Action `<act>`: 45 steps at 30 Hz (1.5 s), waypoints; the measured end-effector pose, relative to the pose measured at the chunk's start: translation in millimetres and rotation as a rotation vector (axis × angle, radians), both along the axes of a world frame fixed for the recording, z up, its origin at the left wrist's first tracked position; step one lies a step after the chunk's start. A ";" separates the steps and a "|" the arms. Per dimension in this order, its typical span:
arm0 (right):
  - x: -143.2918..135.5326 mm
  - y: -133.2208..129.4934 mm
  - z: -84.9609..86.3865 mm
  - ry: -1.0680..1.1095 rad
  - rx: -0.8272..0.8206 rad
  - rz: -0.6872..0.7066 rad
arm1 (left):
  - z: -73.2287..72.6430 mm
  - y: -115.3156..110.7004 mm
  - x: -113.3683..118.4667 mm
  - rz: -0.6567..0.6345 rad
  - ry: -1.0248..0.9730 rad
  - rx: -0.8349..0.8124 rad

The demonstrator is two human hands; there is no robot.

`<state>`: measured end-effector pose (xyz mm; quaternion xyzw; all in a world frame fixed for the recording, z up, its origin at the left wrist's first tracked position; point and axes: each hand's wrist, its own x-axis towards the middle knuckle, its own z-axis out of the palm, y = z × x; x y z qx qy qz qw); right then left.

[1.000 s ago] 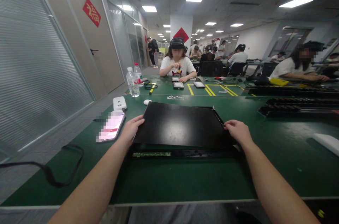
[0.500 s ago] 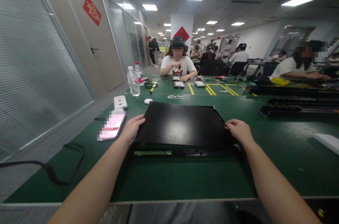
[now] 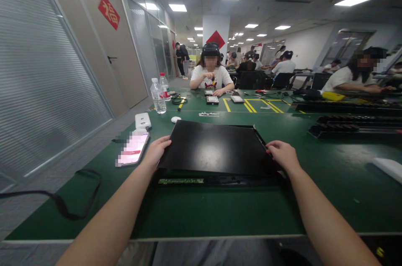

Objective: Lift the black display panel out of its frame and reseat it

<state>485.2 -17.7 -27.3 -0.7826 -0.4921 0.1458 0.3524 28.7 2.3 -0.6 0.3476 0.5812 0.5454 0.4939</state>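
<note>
A flat black metal cover (image 3: 213, 146) lies slightly askew over a black chassis (image 3: 238, 180), whose near strip shows along with a green circuit board (image 3: 181, 181). On the cover's left edge, my left hand (image 3: 157, 152) is closed, thumb and fingers gripping the side. My right hand (image 3: 282, 153) pinches the right edge, near a narrow raised rim. Most of the chassis is hidden beneath the cover.
Left of the cover are a phone (image 3: 133, 148), a white device (image 3: 143, 121) and two bottles (image 3: 158, 97). Black metal rails (image 3: 354, 127) lie at the right. Across the green table (image 3: 220, 215) a person (image 3: 211, 74) sits by small silver-topped boxes (image 3: 212, 100). A black strap (image 3: 67, 211) hangs at left.
The cover and both hands have barely moved; the cover's near left corner has shifted slightly left. Both hands keep their hold.
</note>
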 end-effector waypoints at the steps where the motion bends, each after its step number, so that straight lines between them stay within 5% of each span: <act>1: -0.3 -0.3 0.0 -0.002 0.007 -0.002 | -0.2 0.2 -0.3 -0.001 0.004 0.000; 45: -6.3 -3.2 9.6 0.100 -0.049 -0.033 | -5.0 -1.6 2.3 -0.063 0.081 0.029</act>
